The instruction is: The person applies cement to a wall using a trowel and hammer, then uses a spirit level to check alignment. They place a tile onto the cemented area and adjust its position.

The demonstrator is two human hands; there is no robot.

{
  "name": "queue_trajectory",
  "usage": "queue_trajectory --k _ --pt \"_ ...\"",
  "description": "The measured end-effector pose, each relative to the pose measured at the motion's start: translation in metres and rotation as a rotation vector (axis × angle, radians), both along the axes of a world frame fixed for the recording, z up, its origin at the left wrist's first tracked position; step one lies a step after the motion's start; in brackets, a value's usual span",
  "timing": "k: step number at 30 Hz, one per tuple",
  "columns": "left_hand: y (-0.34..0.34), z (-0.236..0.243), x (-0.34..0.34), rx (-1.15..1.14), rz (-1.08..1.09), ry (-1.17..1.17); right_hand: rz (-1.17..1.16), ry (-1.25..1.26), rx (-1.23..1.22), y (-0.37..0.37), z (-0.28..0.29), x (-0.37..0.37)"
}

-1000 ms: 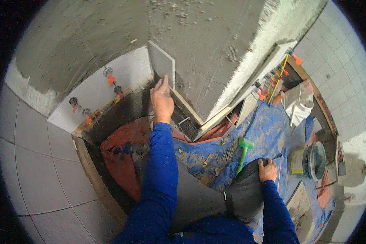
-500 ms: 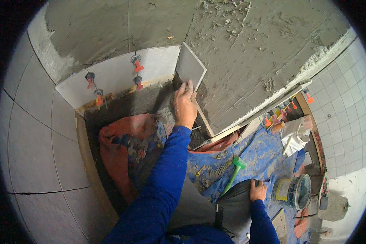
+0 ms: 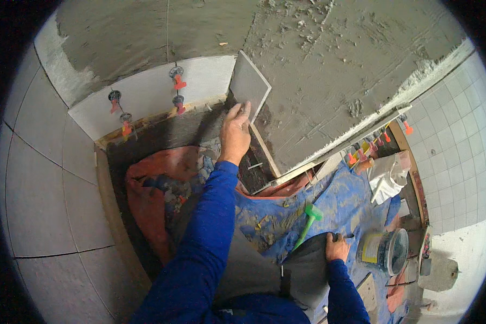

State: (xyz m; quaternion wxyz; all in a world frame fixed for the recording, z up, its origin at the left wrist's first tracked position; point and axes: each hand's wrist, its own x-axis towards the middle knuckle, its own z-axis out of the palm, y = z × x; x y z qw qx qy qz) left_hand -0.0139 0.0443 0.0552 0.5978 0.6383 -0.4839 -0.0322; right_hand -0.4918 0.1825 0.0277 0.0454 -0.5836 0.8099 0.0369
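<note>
The fingers of my left hand point(image 3: 235, 134) reach up, stretched out, against the lower part of a small grey tile point(image 3: 250, 82). This tile stands at the inner corner, beside a long pale tile strip point(image 3: 146, 100) on the facing wall. Wet grey mortar point(image 3: 335, 92) covers the wall to its right. Lower right, my right hand point(image 3: 338, 249) lies on my dark-trousered knee with its fingers curled in. A short dark end sticks out beside those fingers; whether it is cloth or an object I cannot tell.
Red tile-levelling clips point(image 3: 179, 82) sit along the strip's joints. A green mallet point(image 3: 311, 214) lies on the blue sheet point(image 3: 340, 197). Near it are a bucket point(image 3: 380, 251) and a white cloth bag point(image 3: 390, 175). An orange-red sheet point(image 3: 146, 200) lies lower left.
The view has shifted slightly. My left hand stays at the small tile's lower part, its fingers a little changed. My right hand remains on the knee, with a dark end now showing beside it.
</note>
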Motion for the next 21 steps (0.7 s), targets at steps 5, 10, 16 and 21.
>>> queue_trajectory --k 5,10,16,21 --pt "-0.0014 -0.0003 -0.0023 0.015 -0.013 0.031 -0.004 -0.013 -0.019 -0.0006 -0.0024 0.0" --pt "0.0 0.0021 -0.0022 0.039 -0.014 -0.031 0.037 0.003 -0.028 0.0012 -0.0021 -0.0017" --pt "-0.0001 0.0053 -0.0028 0.031 -0.027 -0.013 -0.02 -0.005 -0.013 -0.0009 -0.001 0.0008" --pt "-0.0008 0.0039 -0.0013 0.026 -0.038 -0.012 -0.05 -0.031 -0.012 -0.0001 0.0023 0.0069"
